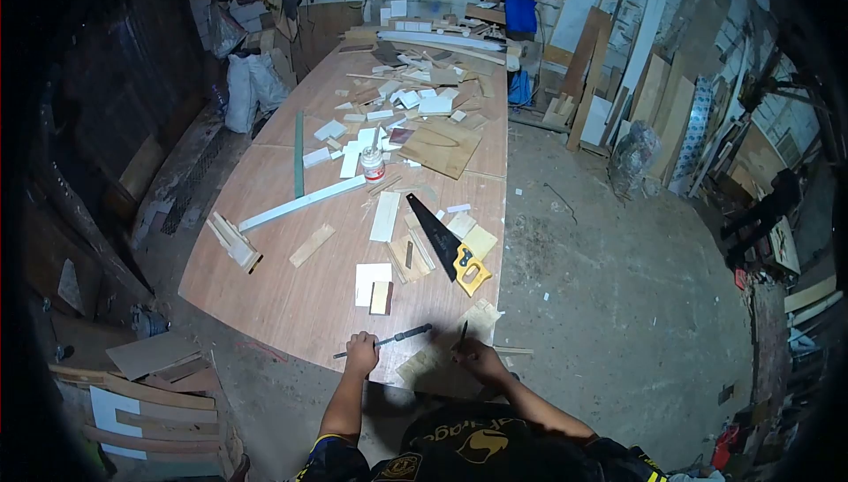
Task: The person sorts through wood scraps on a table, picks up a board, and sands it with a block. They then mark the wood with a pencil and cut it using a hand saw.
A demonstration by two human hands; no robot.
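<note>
My left hand (361,351) is closed at the table's near edge, over a long thin dark tool (411,333) whose thicker end points right. Its exact kind is too small to make out. To the right, my right hand (479,361) pinches a slim dark pencil-like stick (464,332) pointing up. Just beyond my left hand, a small block with dark sides and a pale top (381,297) rests on a white square piece (367,277). A handsaw with a yellow handle (472,272) lies farther off, its black blade pointing away.
The wooden table (274,296) carries many wood offcuts at its far half. A glue bottle (374,166) stands near a plywood sheet (442,148). A long white strip (305,204) lies at left. Boards (590,75) lean against the right wall.
</note>
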